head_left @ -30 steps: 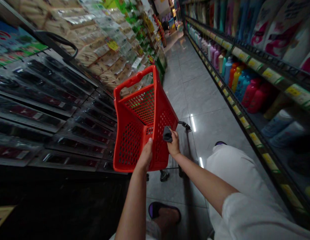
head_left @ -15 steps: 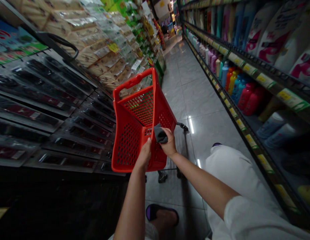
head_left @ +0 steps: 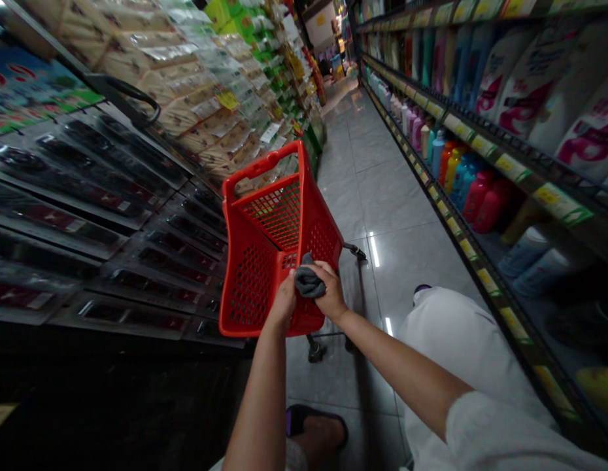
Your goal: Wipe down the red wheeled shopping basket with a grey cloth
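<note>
A red plastic shopping cart with perforated walls stands tilted in view in front of me. My left hand is closed on the near upper rim of the cart, thumb on top, its other fingers mostly hidden. Bunched in my right hand is a dark grey cloth, which lies against the same rim just right of my left thumb. The two hands are close together. No goods show in the visible part of the basket.
Packaged goods are stacked on the left, above hanging black blister packs. Shelves of bottles line the right side. A grey tiled floor runs between them. A white-clothed leg and a dark slipper are below.
My right hand and the cloth have slid slightly down and left along the rim, closer to my left hand. The left hand stays on the rim.
</note>
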`<state>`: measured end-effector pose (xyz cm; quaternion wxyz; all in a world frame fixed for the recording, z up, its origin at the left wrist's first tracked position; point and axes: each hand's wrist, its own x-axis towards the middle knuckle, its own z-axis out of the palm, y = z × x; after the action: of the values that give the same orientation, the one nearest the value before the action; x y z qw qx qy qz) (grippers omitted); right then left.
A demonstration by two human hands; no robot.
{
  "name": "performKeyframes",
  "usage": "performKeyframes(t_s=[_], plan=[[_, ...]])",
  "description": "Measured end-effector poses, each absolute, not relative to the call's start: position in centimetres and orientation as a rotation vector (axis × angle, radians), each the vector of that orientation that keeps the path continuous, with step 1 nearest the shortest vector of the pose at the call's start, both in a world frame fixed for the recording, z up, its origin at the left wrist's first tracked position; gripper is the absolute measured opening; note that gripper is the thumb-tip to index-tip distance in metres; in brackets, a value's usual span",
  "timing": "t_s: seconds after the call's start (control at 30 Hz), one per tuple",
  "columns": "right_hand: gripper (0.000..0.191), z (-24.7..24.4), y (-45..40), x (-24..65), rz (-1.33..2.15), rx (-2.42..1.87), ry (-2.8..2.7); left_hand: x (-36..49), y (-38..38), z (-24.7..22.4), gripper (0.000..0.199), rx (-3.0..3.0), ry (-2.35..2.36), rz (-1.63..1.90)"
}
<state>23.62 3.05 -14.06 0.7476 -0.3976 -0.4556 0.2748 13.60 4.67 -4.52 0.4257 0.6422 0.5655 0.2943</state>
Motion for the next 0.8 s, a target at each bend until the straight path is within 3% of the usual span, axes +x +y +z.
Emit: performKeyframes(t_s=[0.23,0.37,0.53,0.8], plan=[[0.047,-20.3,1.7,22.7,0.906,-1.293,-0.718,14.1,4.9,-5.0,0.073,1.575,1.529,0.763],[0.042,-18.0,3.1,22.5,0.924,-1.169,-0.65,13.6,5.2,-4.2,0.081,1.746,1.527,0.672],[0.051,-13.8,3.4,22.3,0.797,-0.847,-0.751,11.3,5.0,-3.2,0.073,1.802,1.331,0.468],[0.035,-19.1,2.8,23.2,1.001,-1.203,-0.648,12.4,4.3,-4.2,0.071,1.684,1.373,0.617]])
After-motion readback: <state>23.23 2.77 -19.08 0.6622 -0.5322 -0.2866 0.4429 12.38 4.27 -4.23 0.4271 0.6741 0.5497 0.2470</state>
